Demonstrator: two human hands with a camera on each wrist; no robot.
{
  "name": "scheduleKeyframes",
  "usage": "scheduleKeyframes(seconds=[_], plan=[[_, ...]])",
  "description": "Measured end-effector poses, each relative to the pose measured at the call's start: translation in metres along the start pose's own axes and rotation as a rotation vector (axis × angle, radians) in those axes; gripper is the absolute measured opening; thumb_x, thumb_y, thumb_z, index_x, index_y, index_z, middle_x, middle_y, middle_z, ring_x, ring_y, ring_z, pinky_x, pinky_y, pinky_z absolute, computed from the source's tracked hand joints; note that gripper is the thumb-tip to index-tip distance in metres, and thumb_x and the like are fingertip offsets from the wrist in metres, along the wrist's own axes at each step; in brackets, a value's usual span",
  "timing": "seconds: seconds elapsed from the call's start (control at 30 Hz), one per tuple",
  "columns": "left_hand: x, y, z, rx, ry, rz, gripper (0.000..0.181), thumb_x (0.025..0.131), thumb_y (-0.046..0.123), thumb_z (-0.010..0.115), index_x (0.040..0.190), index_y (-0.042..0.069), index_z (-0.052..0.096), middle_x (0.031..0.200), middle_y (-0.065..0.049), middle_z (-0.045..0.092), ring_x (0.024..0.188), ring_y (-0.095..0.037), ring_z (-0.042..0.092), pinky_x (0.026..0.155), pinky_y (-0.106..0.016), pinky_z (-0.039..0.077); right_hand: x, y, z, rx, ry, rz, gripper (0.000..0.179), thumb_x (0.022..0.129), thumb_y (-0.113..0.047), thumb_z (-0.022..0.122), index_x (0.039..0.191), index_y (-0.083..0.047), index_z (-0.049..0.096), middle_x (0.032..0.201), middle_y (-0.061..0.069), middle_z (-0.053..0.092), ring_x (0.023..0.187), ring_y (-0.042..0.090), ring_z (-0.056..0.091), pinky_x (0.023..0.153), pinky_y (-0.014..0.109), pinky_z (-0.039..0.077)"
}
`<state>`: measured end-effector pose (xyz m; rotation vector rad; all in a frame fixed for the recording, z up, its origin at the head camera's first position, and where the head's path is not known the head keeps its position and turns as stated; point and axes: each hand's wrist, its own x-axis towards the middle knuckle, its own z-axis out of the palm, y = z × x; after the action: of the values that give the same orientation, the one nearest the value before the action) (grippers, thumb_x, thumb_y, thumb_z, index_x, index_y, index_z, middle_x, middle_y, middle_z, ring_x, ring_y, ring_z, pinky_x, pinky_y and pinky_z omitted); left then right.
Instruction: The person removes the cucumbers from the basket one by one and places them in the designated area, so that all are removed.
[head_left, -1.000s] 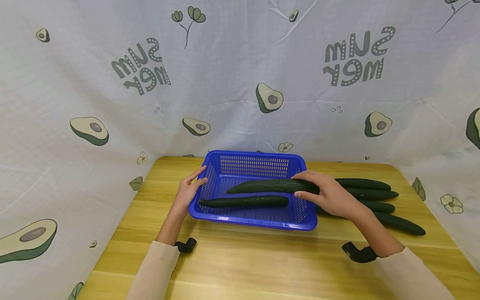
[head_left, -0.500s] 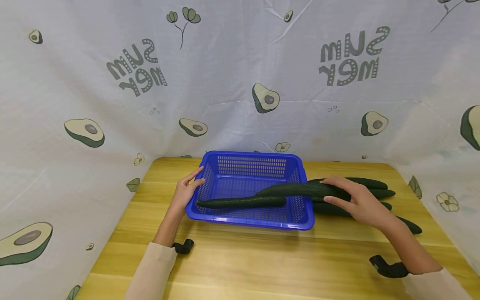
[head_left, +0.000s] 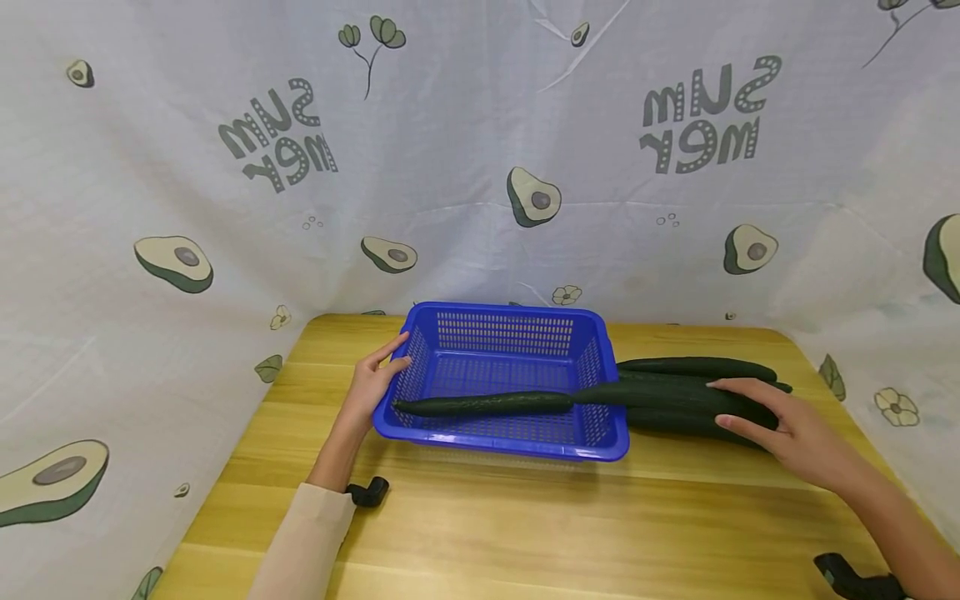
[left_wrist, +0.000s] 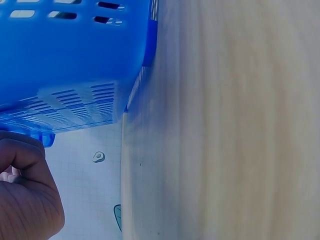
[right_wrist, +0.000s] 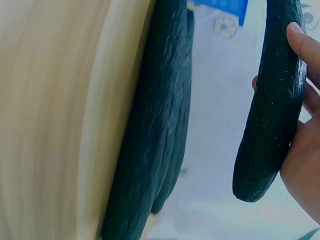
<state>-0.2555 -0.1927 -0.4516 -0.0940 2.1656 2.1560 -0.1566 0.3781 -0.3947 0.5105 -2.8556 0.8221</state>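
Observation:
A blue plastic basket [head_left: 498, 444] with slotted walls stands on the wooden table. One long dark-green cucumber [head_left: 483, 405] lies inside, along its near side. My left hand [head_left: 366, 390] grips the basket's left rim. Over at the right, my right hand [head_left: 798, 433] holds another cucumber [head_left: 660, 395] by its right end, thumb on the near side; its thin tip reaches over the basket's right rim. In the right wrist view that held cucumber [right_wrist: 272, 110] is raised, apart from the cucumbers on the table [right_wrist: 150, 125].
Several cucumbers, one of them at the back [head_left: 697, 366], lie side by side right of the basket, partly hidden by the held one. A printed curtain [head_left: 450, 167] hangs behind the wooden table [head_left: 525, 517] and along its sides.
My right hand has carried its cucumber rightward, from over the basket to above the other cucumbers. The left hand keeps its hold on the rim, and the basket stays in place.

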Motion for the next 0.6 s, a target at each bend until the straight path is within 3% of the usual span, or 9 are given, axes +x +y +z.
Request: scheduleKeyframes(seconds=[0.1, 0.17, 0.27, 0.37, 0.4, 0.47, 0.5, 0.53, 0.6], plan=[[0.001, 0.0, 0.0, -0.01, -0.003, -0.01, 0.05, 0.102, 0.025, 0.066, 0.15, 0.033, 0.055, 0.157, -0.005, 0.049, 0.112, -0.036, 0.069, 0.082, -0.039, 0.063, -0.009, 0.011, -0.005, -0.02, 0.008, 0.031, 0.048, 0.097, -0.022, 0.073, 0.143, -0.023, 0.059, 0.138, -0.028, 0.048, 0.115, -0.026, 0.032, 0.083, 0.009, 0.04], [0.001, 0.0, 0.0, -0.021, -0.003, -0.019, 0.05, 0.102, 0.023, 0.066, 0.15, 0.032, 0.055, 0.157, -0.006, 0.049, 0.114, -0.038, 0.068, 0.083, -0.04, 0.063, -0.015, 0.018, -0.006, -0.027, 0.008, 0.053, 0.049, 0.098, -0.022, 0.072, 0.144, -0.022, 0.058, 0.143, -0.01, 0.054, 0.124, -0.017, 0.037, 0.091, 0.02, 0.043], [-0.001, 0.004, 0.002, -0.021, -0.014, -0.034, 0.052, 0.103, 0.02, 0.064, 0.152, 0.03, 0.053, 0.159, -0.006, 0.047, 0.117, -0.041, 0.067, 0.085, -0.043, 0.063, -0.025, 0.028, -0.009, -0.022, -0.009, 0.121, 0.052, 0.101, -0.025, 0.068, 0.15, -0.018, 0.052, 0.149, 0.025, 0.05, 0.147, 0.021, 0.038, 0.099, 0.054, 0.041], [-0.006, 0.013, 0.004, -0.008, -0.025, -0.051, 0.052, 0.103, 0.018, 0.062, 0.154, 0.026, 0.051, 0.161, -0.007, 0.045, 0.118, -0.041, 0.066, 0.086, -0.044, 0.062, -0.036, 0.038, -0.011, -0.005, -0.015, 0.171, 0.056, 0.103, -0.026, 0.064, 0.154, -0.013, 0.045, 0.154, 0.035, 0.039, 0.141, 0.056, 0.027, 0.092, 0.074, 0.032], [-0.009, 0.017, 0.005, -0.002, -0.027, -0.055, 0.052, 0.104, 0.017, 0.062, 0.154, 0.025, 0.051, 0.161, -0.007, 0.044, 0.118, -0.041, 0.066, 0.087, -0.044, 0.062, -0.039, 0.042, -0.012, -0.001, -0.013, 0.182, 0.056, 0.104, -0.026, 0.063, 0.155, -0.012, 0.044, 0.157, 0.034, 0.036, 0.143, 0.057, 0.023, 0.092, 0.076, 0.03], [-0.013, 0.024, 0.006, 0.007, -0.021, -0.058, 0.052, 0.103, 0.016, 0.062, 0.154, 0.023, 0.051, 0.161, -0.007, 0.045, 0.118, -0.04, 0.066, 0.087, -0.043, 0.062, -0.044, 0.05, -0.011, 0.004, 0.005, 0.184, 0.055, 0.104, -0.026, 0.063, 0.155, -0.013, 0.045, 0.166, 0.012, 0.033, 0.153, 0.045, 0.019, 0.094, 0.077, 0.028], [-0.014, 0.026, 0.006, 0.01, -0.022, -0.056, 0.052, 0.103, 0.016, 0.062, 0.154, 0.023, 0.051, 0.162, -0.009, 0.044, 0.117, -0.039, 0.067, 0.087, -0.042, 0.062, -0.046, 0.054, -0.01, 0.005, 0.012, 0.181, 0.055, 0.104, -0.025, 0.063, 0.154, -0.013, 0.045, 0.165, -0.002, 0.032, 0.155, 0.039, 0.018, 0.095, 0.077, 0.027], [-0.015, 0.026, 0.006, 0.01, -0.023, -0.054, 0.053, 0.103, 0.016, 0.062, 0.154, 0.023, 0.05, 0.162, -0.009, 0.043, 0.116, -0.038, 0.067, 0.087, -0.041, 0.062, -0.047, 0.057, -0.008, 0.006, 0.012, 0.183, 0.055, 0.104, -0.026, 0.063, 0.155, -0.014, 0.045, 0.164, -0.005, 0.032, 0.156, 0.037, 0.017, 0.096, 0.078, 0.026], [-0.015, 0.027, 0.005, 0.013, -0.023, -0.05, 0.053, 0.103, 0.016, 0.062, 0.155, 0.022, 0.05, 0.164, -0.009, 0.041, 0.117, -0.037, 0.067, 0.087, -0.04, 0.062, -0.049, 0.064, -0.004, 0.01, 0.015, 0.178, 0.054, 0.104, -0.026, 0.064, 0.154, -0.015, 0.047, 0.153, -0.03, 0.029, 0.158, 0.018, 0.016, 0.099, 0.078, 0.024]])
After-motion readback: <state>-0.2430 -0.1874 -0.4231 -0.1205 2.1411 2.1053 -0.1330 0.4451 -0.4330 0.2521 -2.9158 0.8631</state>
